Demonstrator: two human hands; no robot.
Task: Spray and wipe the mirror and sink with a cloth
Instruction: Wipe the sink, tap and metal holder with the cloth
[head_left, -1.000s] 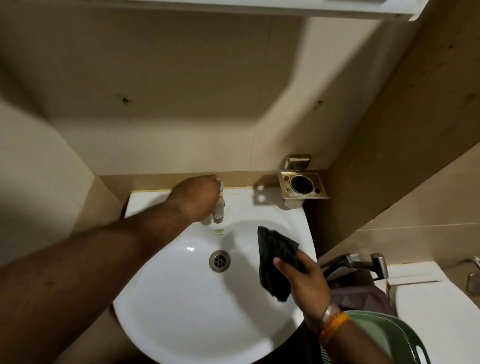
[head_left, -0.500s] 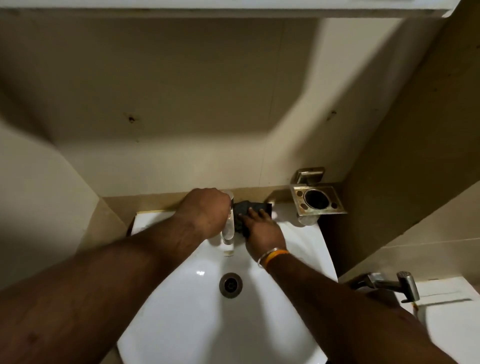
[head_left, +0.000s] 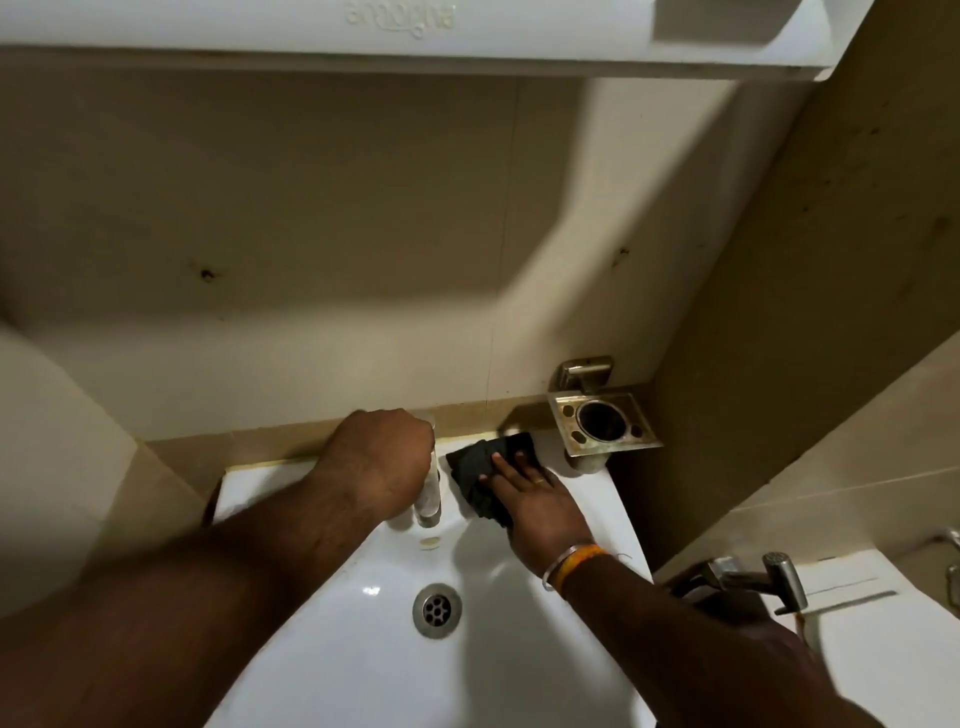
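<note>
1. Far L: white sink (head_left: 291, 670) filled the lower middle, basin bare but for the metal drain (head_left: 437, 609) at its low point & a small yellowish mark just below the tap.
2. L hand (head_left: 382, 457) sat over the tap (head_left: 429, 499) at the sink's back rim, fingers curled down round the top of it; only the tap's lower metal body showed beneath the fist.
3. Just R of the tap: dark cloth (head_left: 485, 475) lay bunched flat on the back ledge of the sink, far corner reaching toward the wall.
4. R hand (head_left: 535, 499) pressed on the cloth w/ straight fingers laid side by side, palm down; ring on one finger, metal bangle & orange band at the wrist.
5. Further R: metal tumbler holder (head_left: 605, 423) on the wall, round well dark inside, contents can't be told; small slots beside it looked bare.
6. Far R: handheld sprayer (head_left: 763, 579) w/ chrome head, next to a white toilet tank (head_left: 852, 613).
7. Up top: underside of a white cabinet (head_left: 415, 57) spanned the view, embossed lettering on it unreadable.
8. Vs 0.5 s ago: cloth had slid R & spread along the ledge, away from the tap; R hand went w/ it, fingers now flatter. L hand kept its hold on the tap. Camera had tipped, cabinet more in view.
</note>
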